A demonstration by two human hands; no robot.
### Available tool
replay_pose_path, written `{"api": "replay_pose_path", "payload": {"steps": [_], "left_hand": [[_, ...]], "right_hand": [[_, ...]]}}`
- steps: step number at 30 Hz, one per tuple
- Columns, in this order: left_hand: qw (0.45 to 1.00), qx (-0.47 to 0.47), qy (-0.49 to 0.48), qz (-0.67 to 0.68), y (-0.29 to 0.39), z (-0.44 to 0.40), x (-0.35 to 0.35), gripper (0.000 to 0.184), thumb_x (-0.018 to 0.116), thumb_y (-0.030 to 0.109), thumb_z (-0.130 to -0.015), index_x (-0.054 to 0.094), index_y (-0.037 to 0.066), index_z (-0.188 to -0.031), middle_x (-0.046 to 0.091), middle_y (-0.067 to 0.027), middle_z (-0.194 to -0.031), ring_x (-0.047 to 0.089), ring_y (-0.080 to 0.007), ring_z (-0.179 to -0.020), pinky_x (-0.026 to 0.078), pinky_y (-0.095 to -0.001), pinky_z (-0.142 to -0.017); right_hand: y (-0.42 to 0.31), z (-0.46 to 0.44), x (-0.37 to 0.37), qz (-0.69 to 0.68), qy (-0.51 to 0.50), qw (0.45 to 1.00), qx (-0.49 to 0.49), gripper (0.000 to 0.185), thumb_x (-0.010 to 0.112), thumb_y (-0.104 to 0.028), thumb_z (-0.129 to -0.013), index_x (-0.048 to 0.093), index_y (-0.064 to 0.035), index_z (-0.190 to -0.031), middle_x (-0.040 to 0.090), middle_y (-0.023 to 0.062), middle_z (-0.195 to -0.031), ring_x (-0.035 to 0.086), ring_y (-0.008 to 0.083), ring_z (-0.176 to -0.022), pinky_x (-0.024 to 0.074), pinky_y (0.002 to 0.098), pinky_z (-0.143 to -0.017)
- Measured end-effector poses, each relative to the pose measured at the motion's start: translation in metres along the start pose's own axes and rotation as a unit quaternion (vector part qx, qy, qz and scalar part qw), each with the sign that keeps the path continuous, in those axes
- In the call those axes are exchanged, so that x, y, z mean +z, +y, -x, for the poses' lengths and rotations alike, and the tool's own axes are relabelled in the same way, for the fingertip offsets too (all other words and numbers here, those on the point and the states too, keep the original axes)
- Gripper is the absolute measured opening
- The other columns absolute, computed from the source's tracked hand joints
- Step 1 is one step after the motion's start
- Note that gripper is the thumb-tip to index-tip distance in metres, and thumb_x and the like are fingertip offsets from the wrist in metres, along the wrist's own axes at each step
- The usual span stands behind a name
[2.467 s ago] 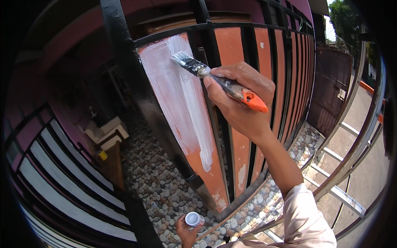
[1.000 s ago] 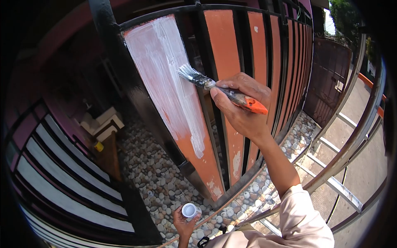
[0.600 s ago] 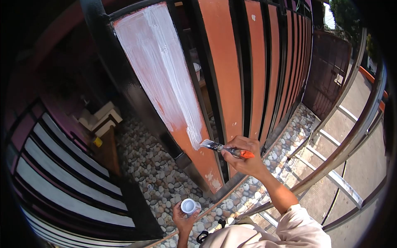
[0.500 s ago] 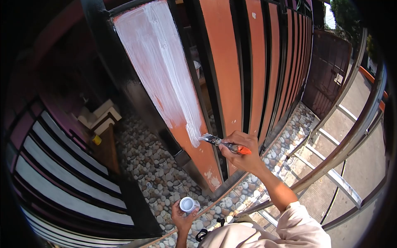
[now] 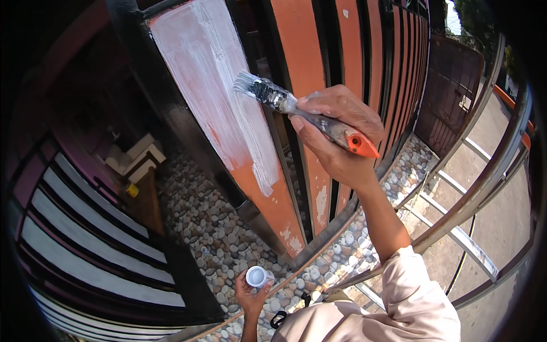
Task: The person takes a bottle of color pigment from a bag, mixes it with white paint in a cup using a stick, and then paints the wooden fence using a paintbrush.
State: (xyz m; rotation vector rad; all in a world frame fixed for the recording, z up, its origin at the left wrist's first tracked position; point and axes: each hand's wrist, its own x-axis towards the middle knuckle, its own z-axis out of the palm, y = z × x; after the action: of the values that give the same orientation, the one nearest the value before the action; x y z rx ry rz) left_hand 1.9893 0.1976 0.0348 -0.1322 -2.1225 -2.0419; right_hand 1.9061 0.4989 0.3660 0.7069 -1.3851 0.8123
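My right hand (image 5: 345, 137) grips a paintbrush (image 5: 273, 96) with a dark, paint-spattered handle that ends in orange. The white bristles touch the upper right part of a wide fence panel (image 5: 199, 74). White paint covers that panel from the top down to a ragged lower edge, with orange surface below it. Low in the view, my left hand (image 5: 250, 295) holds a small white cup (image 5: 256, 277) upright, fingers wrapped round its sides. Orange slats (image 5: 302, 45) between black bars stand right of the panel.
Pebbles (image 5: 211, 228) cover the ground behind and beside the fence. A metal ladder (image 5: 470, 251) lies along the right. White-and-black slatted fencing (image 5: 85, 245) curves at the left. A cream chair (image 5: 137, 157) and a yellow container (image 5: 132, 190) are further back. A dark gate (image 5: 447, 94) stands at upper right.
My right hand has moved the brush up from the lower edge of the white paint to the panel's upper part. My left hand still holds the cup, nearly in place.
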Motion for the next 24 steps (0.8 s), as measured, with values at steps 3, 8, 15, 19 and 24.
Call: {"api": "replay_pose_path", "payload": {"steps": [3, 8, 15, 19, 24], "left_hand": [[1.000, 0.000, 0.009, -0.001, -0.003, -0.001, 0.001, 0.075, 0.088, 0.002, -0.062, 0.048, -0.001, -0.125, 0.062, -0.0138, -0.115, 0.064, -0.0211, -0.103, 0.054, -0.0338, -0.088], [1.000, -0.007, -0.002, -0.009, 0.001, -0.002, 0.004, 0.076, 0.089, 0.003, -0.062, 0.047, -0.001, -0.125, 0.062, -0.0132, -0.114, 0.063, -0.0208, -0.103, 0.054, -0.0332, -0.088], [1.000, -0.008, -0.003, -0.008, 0.001, 0.000, 0.006, 0.076, 0.089, 0.006, -0.064, 0.047, -0.002, -0.126, 0.061, -0.0132, -0.115, 0.063, -0.0199, -0.103, 0.053, -0.0327, -0.088], [1.000, -0.011, -0.004, -0.008, 0.000, 0.003, 0.006, 0.077, 0.089, 0.007, -0.064, 0.046, -0.003, -0.127, 0.061, -0.0137, -0.117, 0.063, -0.0204, -0.104, 0.053, -0.0336, -0.089], [1.000, -0.014, -0.012, -0.002, 0.001, 0.004, 0.005, 0.077, 0.089, 0.007, -0.064, 0.046, -0.003, -0.128, 0.061, -0.0138, -0.117, 0.063, -0.0208, -0.105, 0.052, -0.0337, -0.091]], "right_hand": [[-0.006, 0.009, -0.001, 0.006, 0.000, 1.000, -0.011, 0.023, 0.075, 0.007, -0.069, 0.071, -0.0011, -0.090, 0.070, 0.0108, -0.090, 0.069, 0.0177, -0.079, 0.0533, 0.0256, -0.065], [0.005, 0.031, 0.009, 0.029, -0.015, 0.999, 0.006, 0.025, 0.073, 0.008, -0.068, 0.071, -0.0025, -0.091, 0.067, 0.0099, -0.087, 0.068, 0.0180, -0.074, 0.0534, 0.0250, -0.062], [0.000, 0.113, 0.002, 0.034, -0.053, 0.992, 0.113, 0.024, 0.073, 0.007, -0.068, 0.070, -0.0003, -0.091, 0.066, 0.0110, -0.084, 0.068, 0.0206, -0.070, 0.0527, 0.0256, -0.059], [-0.006, 0.177, -0.018, 0.009, -0.139, 0.967, 0.216, 0.021, 0.071, 0.006, -0.068, 0.069, 0.0011, -0.088, 0.066, 0.0118, -0.081, 0.068, 0.0217, -0.070, 0.0527, 0.0278, -0.060], [0.000, 0.161, -0.023, -0.018, -0.206, 0.945, 0.252, 0.018, 0.072, 0.006, -0.068, 0.068, 0.0019, -0.086, 0.067, 0.0126, -0.079, 0.066, 0.0210, -0.069, 0.0511, 0.0280, -0.059]]}}
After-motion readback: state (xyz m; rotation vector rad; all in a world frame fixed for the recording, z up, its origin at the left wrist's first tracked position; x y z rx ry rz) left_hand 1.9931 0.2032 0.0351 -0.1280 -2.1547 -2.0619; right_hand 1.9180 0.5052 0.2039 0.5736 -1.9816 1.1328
